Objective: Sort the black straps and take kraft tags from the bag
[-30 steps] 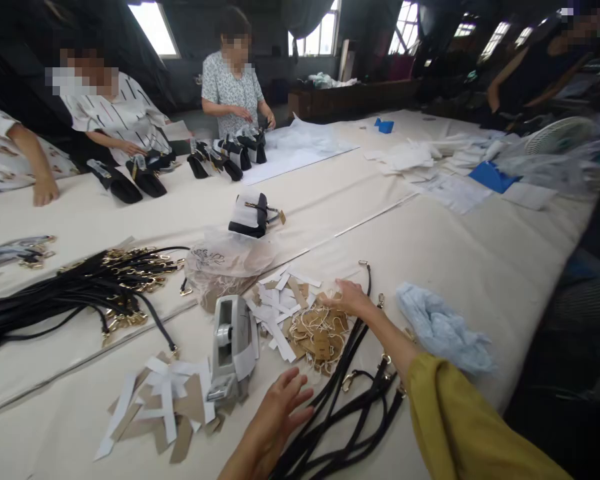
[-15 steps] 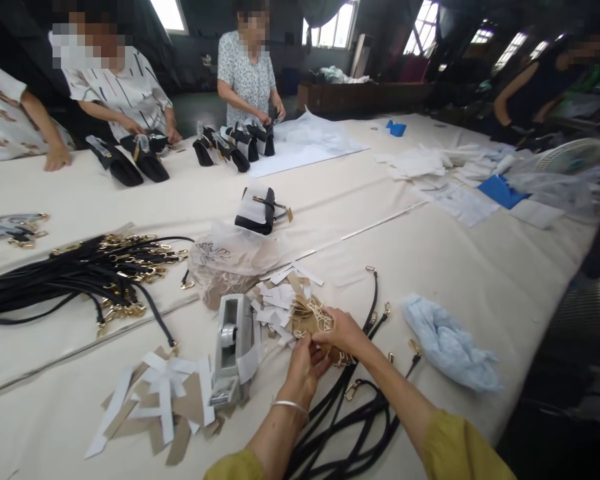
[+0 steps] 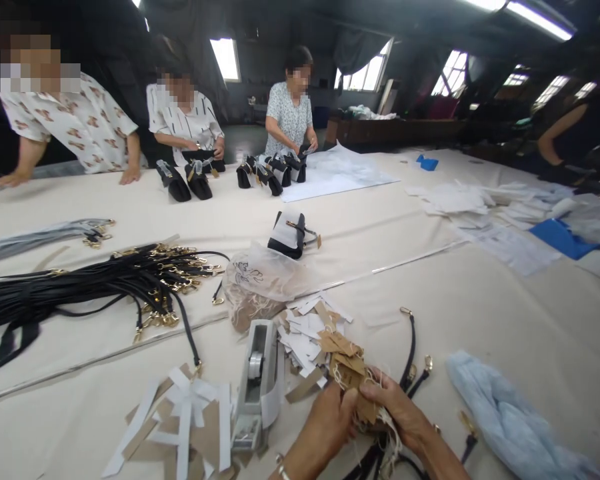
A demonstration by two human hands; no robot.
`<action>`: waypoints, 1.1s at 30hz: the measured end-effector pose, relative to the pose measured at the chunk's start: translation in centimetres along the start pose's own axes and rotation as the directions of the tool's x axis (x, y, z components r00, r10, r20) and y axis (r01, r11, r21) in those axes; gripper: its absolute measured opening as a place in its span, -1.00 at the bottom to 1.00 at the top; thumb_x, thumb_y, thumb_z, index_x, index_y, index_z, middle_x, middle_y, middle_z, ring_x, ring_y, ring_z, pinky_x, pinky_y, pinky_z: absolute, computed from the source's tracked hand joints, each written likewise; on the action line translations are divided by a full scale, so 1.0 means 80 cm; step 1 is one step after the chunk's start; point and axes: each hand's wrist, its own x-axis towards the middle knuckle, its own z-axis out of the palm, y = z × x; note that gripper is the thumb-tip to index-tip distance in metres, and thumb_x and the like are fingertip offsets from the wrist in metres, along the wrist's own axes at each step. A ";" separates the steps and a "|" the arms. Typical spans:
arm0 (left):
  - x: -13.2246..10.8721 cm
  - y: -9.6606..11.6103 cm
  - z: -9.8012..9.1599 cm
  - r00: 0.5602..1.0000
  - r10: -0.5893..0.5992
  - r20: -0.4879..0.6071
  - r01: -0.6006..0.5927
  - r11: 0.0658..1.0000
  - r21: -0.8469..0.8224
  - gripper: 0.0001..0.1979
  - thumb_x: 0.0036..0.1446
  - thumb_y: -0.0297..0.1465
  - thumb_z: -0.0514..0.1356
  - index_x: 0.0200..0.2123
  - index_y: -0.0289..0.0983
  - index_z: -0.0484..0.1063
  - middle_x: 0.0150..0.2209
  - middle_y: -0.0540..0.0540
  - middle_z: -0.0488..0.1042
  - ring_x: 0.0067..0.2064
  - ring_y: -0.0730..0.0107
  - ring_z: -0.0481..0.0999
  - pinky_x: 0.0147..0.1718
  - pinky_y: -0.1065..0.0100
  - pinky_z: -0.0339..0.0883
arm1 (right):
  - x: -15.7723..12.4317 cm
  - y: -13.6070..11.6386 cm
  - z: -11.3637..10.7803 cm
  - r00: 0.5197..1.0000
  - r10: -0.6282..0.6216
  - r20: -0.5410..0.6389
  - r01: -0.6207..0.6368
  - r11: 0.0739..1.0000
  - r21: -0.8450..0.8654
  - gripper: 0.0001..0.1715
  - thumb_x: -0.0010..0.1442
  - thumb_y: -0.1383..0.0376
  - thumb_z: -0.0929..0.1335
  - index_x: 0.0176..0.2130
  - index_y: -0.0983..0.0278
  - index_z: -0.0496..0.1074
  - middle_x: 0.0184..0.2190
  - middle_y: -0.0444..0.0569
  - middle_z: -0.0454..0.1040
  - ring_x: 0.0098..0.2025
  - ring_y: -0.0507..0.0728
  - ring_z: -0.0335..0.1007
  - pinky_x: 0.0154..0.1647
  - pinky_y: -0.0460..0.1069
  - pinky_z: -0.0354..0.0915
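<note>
Both my hands meet low in the middle over a bunch of brown paper tags with white strings (image 3: 347, 370). My left hand (image 3: 330, 420) pinches the tags from the left, and my right hand (image 3: 397, 410) grips them from the right. Under my hands lie black straps with gold clasps (image 3: 411, 360). A grey tape dispenser (image 3: 257, 383) stands just left of my left hand, with white and brown paper strips (image 3: 303, 333) beside it.
A big bundle of black straps (image 3: 105, 283) lies at the left. A clear plastic bag (image 3: 260, 277) and a small black bag (image 3: 287, 237) sit further back. Light blue cloth (image 3: 505, 413) lies at the right. Three people work on black bags (image 3: 267, 175) across the table.
My right hand came back from the far straps and my left hand rose from the table; both closed on the tags and drew them nearer. The view tilted upward.
</note>
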 end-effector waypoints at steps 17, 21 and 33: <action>0.160 0.251 -0.286 0.667 0.618 -0.416 0.371 0.209 0.905 -0.58 0.24 -0.11 0.10 -0.01 -0.27 0.47 0.04 -0.34 0.42 0.10 -0.10 0.36 -0.03 0.05 0.29 | 0.004 -0.112 -0.060 0.940 -0.252 -0.229 0.228 0.965 -0.126 -0.23 -0.15 -0.01 0.53 0.05 0.18 0.49 -0.08 0.18 0.59 -0.06 0.43 0.53 0.01 0.25 0.43; 0.152 0.208 -0.295 0.833 0.413 -0.370 0.306 0.214 0.928 -0.64 0.17 -0.25 0.18 0.00 -0.26 0.46 -0.01 -0.31 0.47 0.05 -0.08 0.40 -0.09 0.09 0.33 | 0.020 -0.163 -0.007 0.927 -0.311 -0.208 0.300 0.950 -0.086 -0.15 -0.18 0.02 0.55 0.10 0.14 0.44 -0.08 0.16 0.59 -0.20 0.37 0.57 -0.18 0.20 0.52; 0.114 0.150 -0.269 0.830 0.392 -0.397 0.170 0.500 0.849 -0.62 0.33 -0.19 -0.07 -0.31 -0.23 0.46 -0.33 -0.18 0.57 -0.25 0.13 0.55 -0.27 0.25 0.30 | 0.155 -0.224 0.170 0.829 -0.523 0.199 0.522 0.851 0.061 -0.32 -0.07 0.21 0.54 0.05 0.12 0.40 -0.05 -0.08 0.58 -0.16 0.18 0.55 -0.17 0.03 0.51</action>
